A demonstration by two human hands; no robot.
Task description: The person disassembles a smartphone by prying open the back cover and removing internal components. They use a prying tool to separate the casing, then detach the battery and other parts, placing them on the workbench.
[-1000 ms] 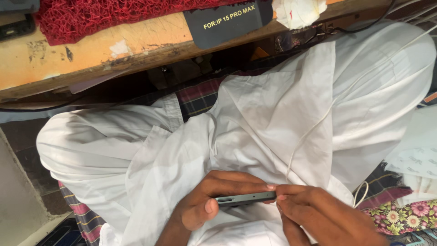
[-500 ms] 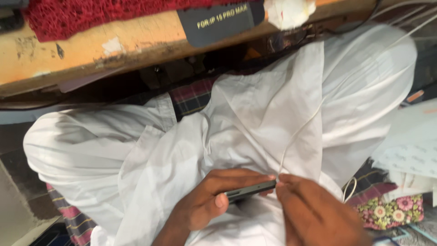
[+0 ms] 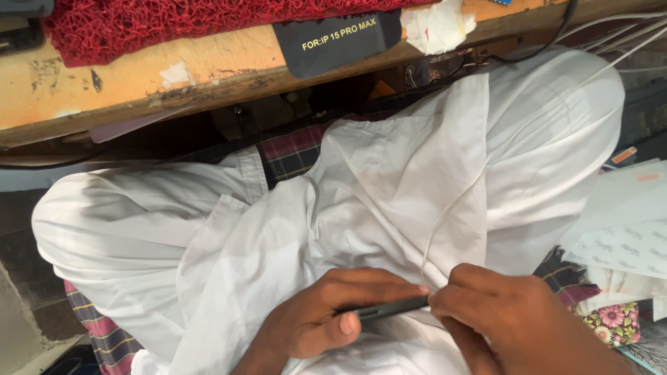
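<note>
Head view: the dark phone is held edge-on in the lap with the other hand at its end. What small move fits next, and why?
Probably a short push of the right hand toward the phone's end, likely seating the thin white cable. The left hand grips the phone edge-on over the white cloth, and the right fingertips pinch exactly where the cable comes down to that end. The port itself is hidden.

We see a thin dark phone (image 3: 389, 307) with a smooth, matt edge. The white garment (image 3: 361, 201) is soft creased cloth; the bench (image 3: 139, 76) is worn, scratched wood under a coarse red mat (image 3: 174, 24).
</note>
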